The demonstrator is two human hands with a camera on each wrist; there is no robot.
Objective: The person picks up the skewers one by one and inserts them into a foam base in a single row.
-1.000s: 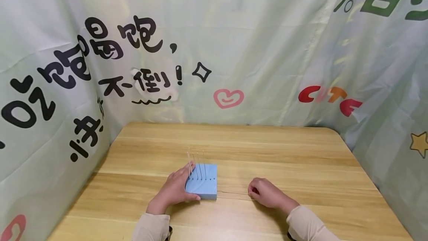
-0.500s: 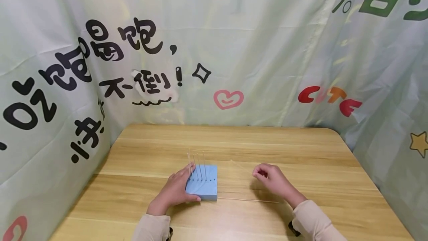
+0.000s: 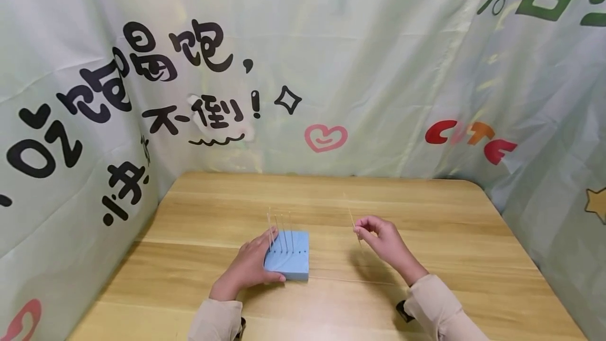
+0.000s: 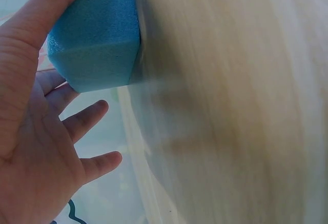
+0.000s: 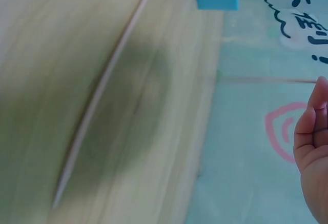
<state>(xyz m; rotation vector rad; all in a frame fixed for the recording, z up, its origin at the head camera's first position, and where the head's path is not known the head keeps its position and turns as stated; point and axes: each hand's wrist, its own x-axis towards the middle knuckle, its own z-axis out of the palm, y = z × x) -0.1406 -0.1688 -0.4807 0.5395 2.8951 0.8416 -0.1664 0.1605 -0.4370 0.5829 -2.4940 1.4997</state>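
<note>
My left hand grips a blue foam block from its left side, thumb on the near face and fingers at the far side. In the left wrist view, two fingers extend free of the block. Several thin wooden skewers stand in a row of small holes in its top, and holes at the right end of that row hold none. To the right, raised over the table, my right hand pinches another skewer between thumb and fingertips, its long end pointing up and slightly left.
One more skewer lies on the wooden table, running right from near the block's front edge. A printed fabric curtain closes off the back and both sides of the table.
My right hand has lifted a skewer off the table and turned it from lying flat to nearly upright. The left hand and block stay where they were.
</note>
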